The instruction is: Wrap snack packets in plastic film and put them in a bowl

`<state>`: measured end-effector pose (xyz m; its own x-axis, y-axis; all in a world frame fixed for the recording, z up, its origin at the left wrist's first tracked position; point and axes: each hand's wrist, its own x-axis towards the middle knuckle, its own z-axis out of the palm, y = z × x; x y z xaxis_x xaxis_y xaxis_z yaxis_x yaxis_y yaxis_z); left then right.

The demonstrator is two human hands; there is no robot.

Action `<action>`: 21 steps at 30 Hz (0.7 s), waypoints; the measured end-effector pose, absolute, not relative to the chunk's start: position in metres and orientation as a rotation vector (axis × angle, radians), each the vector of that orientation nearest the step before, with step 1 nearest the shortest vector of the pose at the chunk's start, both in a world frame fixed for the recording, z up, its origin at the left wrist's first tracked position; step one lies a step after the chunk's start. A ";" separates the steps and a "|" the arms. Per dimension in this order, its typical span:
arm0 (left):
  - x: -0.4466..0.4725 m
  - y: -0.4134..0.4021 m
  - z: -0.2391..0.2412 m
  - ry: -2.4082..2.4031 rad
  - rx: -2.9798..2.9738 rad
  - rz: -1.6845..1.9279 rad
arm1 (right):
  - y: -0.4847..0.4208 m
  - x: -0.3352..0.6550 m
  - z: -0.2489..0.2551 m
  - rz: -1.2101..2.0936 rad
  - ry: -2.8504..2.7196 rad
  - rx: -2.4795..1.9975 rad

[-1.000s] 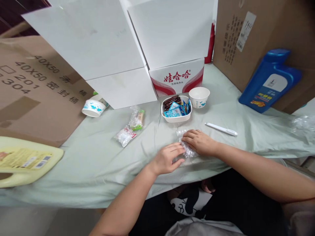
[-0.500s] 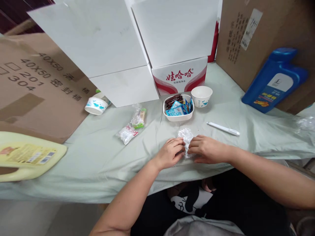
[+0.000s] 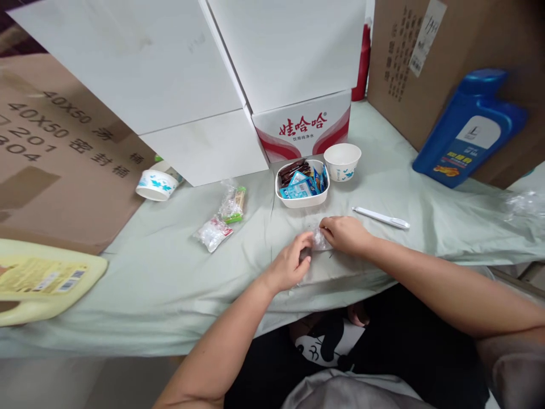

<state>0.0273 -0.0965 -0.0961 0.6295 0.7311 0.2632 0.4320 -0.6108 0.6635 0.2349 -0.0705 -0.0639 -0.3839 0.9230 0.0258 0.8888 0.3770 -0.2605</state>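
Observation:
A small clear plastic bag (image 3: pixel 318 241) lies on the pale green cloth (image 3: pixel 170 278) near the table's front edge. My left hand (image 3: pixel 289 266) pinches its near end with curled fingers. My right hand (image 3: pixel 346 234) is closed on its far end. Just behind them stands a white dish (image 3: pixel 302 199) filled with brown and blue sachets, with an empty white paper bowl (image 3: pixel 342 161) beside it. A white pen-shaped tool (image 3: pixel 381 217) lies to the right of my right hand.
Two filled clear bags (image 3: pixel 213 233) (image 3: pixel 232 205) lie to the left. A tipped paper bowl (image 3: pixel 157 184), white boxes (image 3: pixel 204 142), a red-and-white carton (image 3: pixel 303 128) and brown cardboard (image 3: pixel 59 147) stand behind. A blue jug (image 3: pixel 468 133) leans at right, a yellow jug (image 3: pixel 38 284) lies at left.
Both hands have moved a little away from me with the clear bag. The bag stood puffed up between them and is now mostly covered by my fingers.

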 end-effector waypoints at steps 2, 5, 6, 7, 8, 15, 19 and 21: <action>0.030 -0.095 -0.097 0.862 2.429 0.713 | -0.065 0.232 -0.069 0.265 -2.497 -1.688; 0.032 -0.096 -0.098 0.834 2.564 0.773 | -0.063 0.231 -0.073 0.228 -2.507 -1.708; 0.032 -0.096 -0.098 0.853 2.588 0.792 | -0.063 0.232 -0.074 0.231 -2.501 -1.712; 0.032 -0.096 -0.098 0.874 2.604 0.800 | -0.063 0.232 -0.074 0.245 -2.488 -1.717; 0.032 -0.096 -0.098 0.892 2.613 0.803 | -0.063 0.233 -0.073 0.267 -2.467 -1.720; 0.035 -0.091 -0.100 0.987 2.684 0.745 | -0.058 0.228 -0.075 0.230 -2.380 -1.795; 0.038 -0.092 -0.101 1.134 2.728 0.661 | -0.057 0.230 -0.076 0.132 -2.340 -1.637; 0.037 -0.093 -0.101 1.145 2.728 0.679 | -0.058 0.232 -0.079 0.098 -2.376 -1.384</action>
<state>0.0372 -0.0931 -0.1011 0.6167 0.6996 0.3609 0.6522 -0.7108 0.2633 0.2323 -0.0583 -0.0788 -0.4376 0.8497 0.2940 0.8225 0.5104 -0.2508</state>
